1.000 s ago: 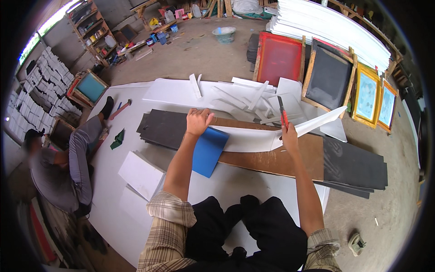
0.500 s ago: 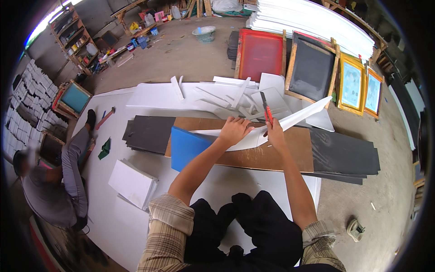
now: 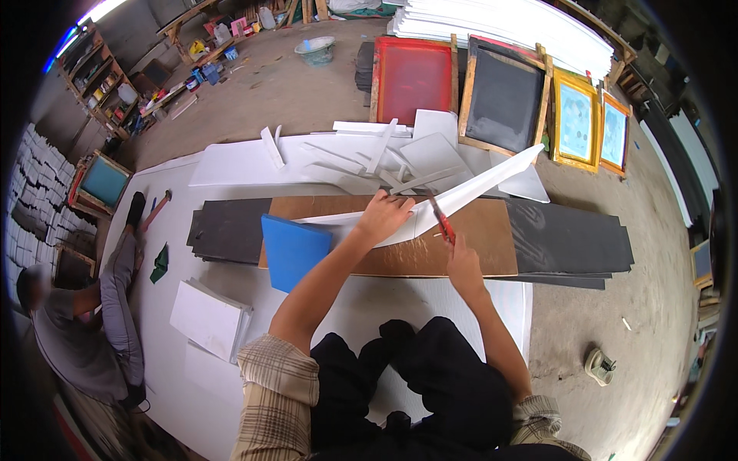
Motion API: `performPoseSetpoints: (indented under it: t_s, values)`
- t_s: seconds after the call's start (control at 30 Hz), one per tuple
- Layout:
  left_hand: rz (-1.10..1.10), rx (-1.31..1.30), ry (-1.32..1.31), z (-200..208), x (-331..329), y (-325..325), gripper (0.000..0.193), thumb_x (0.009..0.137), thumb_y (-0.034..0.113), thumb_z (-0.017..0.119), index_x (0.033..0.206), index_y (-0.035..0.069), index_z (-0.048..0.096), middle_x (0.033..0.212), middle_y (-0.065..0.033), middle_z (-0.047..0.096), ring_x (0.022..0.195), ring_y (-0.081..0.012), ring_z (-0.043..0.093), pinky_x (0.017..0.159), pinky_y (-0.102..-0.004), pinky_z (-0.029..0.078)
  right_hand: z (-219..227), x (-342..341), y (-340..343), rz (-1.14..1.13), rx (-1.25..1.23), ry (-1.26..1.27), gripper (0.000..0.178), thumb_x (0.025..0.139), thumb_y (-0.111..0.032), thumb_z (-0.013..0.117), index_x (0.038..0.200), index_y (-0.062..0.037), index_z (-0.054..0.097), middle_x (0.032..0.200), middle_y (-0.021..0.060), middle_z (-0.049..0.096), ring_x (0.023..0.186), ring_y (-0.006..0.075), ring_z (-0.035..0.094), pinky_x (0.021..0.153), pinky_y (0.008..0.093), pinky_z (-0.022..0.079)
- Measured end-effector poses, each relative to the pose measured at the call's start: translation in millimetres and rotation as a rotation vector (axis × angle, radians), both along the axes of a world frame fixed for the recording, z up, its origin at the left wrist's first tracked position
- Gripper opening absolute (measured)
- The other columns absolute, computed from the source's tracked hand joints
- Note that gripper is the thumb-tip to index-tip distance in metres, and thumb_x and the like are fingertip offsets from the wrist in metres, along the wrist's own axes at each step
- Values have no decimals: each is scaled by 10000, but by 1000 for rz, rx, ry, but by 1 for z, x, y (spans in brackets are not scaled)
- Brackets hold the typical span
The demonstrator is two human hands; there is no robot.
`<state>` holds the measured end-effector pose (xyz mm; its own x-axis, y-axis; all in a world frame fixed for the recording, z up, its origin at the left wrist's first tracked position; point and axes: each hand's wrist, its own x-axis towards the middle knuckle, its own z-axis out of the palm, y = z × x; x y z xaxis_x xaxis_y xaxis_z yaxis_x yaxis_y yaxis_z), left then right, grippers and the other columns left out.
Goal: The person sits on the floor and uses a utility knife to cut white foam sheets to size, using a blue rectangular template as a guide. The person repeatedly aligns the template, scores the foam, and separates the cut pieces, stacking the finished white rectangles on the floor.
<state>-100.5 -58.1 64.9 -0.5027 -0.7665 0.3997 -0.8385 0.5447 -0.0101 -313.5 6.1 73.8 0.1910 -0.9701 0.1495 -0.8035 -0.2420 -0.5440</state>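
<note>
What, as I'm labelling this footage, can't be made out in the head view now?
All in the head view:
Knife: handle's end, hidden by the right hand.
Strip: part of it, covered by the left hand.
White sheets: top of the stack, cut off by the upper edge.
Shelf goods: too small to identify.

Left hand (image 3: pixel 386 216) away from the blue block (image 3: pixel 294 250), onto the white strip (image 3: pixel 478 187) — red knife (image 3: pixel 445 227) down over it

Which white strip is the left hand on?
The long, curved one running over the brown board, with the left hand on it; the shorter white strips lie scattered beyond the board, touched by neither hand.
</note>
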Motion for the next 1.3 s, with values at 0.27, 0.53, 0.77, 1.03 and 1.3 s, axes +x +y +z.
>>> performPoseSetpoints:
  t_s: [0.27, 0.53, 0.77, 1.03, 1.3]
  values:
    - [-35, -41, 258, 3, -3, 4, 183, 802, 242, 568, 905, 105, 503, 765, -57, 601, 730, -240, 598, 615, -344, 482, 5, 11, 21, -40, 53, 91, 190, 913, -215, 404, 886, -32, 364, 617, 242, 543, 613, 443, 549, 531, 520, 415]
    - [-16, 15, 224, 6, -2, 4, 174, 807, 250, 561, 866, 101, 495, 759, -54, 605, 721, -239, 595, 607, -344, 482, -8, 11, 23, -36, 40, 170, 206, 924, -235, 387, 889, -35, 351, 683, 202, 581, 637, 398, 592, 563, 472, 482]
    - [-29, 24, 254, 5, -1, 4, 175, 832, 260, 529, 872, 94, 492, 782, -71, 597, 732, -268, 583, 605, -363, 472, -8, 18, 27, -56, 17, 219, 195, 925, -229, 386, 888, -39, 360, 674, 175, 579, 636, 368, 610, 530, 445, 497]
    - [-24, 37, 248, 7, -2, 4, 175, 835, 259, 524, 896, 96, 503, 776, -70, 597, 718, -269, 582, 596, -360, 471, -6, 18, 27, -60, 49, 196, 201, 926, -229, 383, 884, -34, 362, 691, 191, 582, 655, 386, 605, 548, 457, 493]
    - [4, 49, 225, 4, -2, 3, 182, 829, 263, 535, 895, 96, 506, 782, -70, 600, 737, -259, 588, 608, -352, 475, 4, 24, 26, -35, 165, 115, 154, 905, -164, 393, 912, -11, 373, 702, 233, 588, 681, 406, 601, 585, 473, 484]
